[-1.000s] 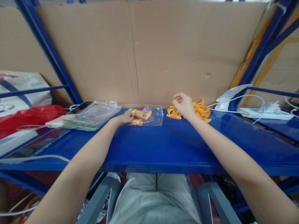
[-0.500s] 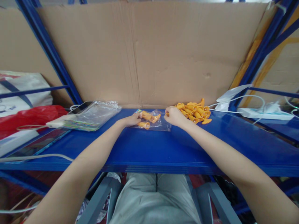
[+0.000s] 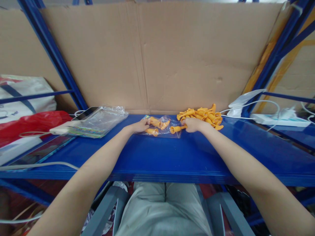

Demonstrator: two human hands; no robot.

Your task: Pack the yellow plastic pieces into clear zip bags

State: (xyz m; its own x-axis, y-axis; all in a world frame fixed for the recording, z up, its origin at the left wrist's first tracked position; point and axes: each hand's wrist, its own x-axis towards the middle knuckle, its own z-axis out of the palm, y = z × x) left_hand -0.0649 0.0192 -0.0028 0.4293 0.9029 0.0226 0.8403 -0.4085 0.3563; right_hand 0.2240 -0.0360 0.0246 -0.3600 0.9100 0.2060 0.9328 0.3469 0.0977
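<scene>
right hand (image 3: 192,125) grips flared tube (image 3: 176,129); clear bag (image 3: 167,134) crinkled

At mid-frame, the left grip (image 3: 141,126) hides the left end of the clear bag (image 3: 163,134), and the right grip (image 3: 192,125) covers the right tip of one orange piece (image 3: 176,129). Overlap in the orange pile (image 3: 203,114) keeps its pieces from being counted. The pale tote (image 3: 40,93), its print too blurred to read, and the red bag (image 3: 36,125) run off the left edge; the left forearm (image 3: 98,160) is cut by the bottom edge.
</scene>
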